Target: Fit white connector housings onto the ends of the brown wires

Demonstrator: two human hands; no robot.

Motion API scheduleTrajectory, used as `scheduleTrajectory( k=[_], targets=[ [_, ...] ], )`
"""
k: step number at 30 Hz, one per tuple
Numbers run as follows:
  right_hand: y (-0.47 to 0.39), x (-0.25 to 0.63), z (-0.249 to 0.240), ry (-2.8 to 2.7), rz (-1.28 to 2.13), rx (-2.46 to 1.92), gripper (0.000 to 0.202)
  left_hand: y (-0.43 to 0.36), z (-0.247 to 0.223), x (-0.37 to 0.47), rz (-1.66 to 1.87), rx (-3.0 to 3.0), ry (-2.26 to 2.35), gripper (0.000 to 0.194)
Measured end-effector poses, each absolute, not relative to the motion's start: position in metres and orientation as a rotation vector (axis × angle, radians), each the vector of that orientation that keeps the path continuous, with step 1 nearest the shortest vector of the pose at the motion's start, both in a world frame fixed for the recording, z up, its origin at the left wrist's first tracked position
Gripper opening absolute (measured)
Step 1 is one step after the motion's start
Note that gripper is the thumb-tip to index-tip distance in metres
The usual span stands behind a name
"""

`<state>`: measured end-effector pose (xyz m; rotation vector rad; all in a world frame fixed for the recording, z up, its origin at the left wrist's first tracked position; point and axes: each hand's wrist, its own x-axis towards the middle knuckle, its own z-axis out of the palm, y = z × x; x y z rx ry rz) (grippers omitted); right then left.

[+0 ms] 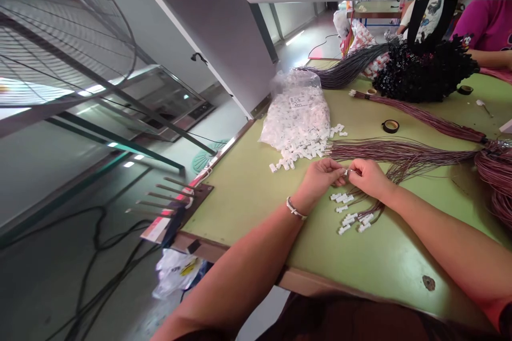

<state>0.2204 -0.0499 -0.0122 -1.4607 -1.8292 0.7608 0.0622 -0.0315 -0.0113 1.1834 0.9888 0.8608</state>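
My left hand (323,176) pinches a small white connector (345,172) between thumb and fingers. Close against it on the right, my right hand (367,177) grips a thin wire whose end meets the connector. Several white connectors (349,218) with wires attached lie on the green table (240,197) just below my hands. Beyond my hands a bundle of dark reddish wires (400,152) stretches to the right. Loose white connectors (294,154) spill from an open clear plastic bag (298,109) behind my left hand.
Black tape (390,126), a second wire bundle (424,116) and a black heap of parts (424,72) lie farther back. A pronged rack (192,205) stands at the left table edge. A person in a magenta top (486,26) sits across at the right.
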Motion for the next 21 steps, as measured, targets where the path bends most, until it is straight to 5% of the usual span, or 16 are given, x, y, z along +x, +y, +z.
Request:
scheduleTrajectory(
  k=[21],
  targets=[
    [-0.05, 0.221, -0.013, -1.743, 0.865, -1.433, 0.01, -0.027, -0.01, 0.051, 0.88, 1.231, 0.956, 0.025]
  ],
)
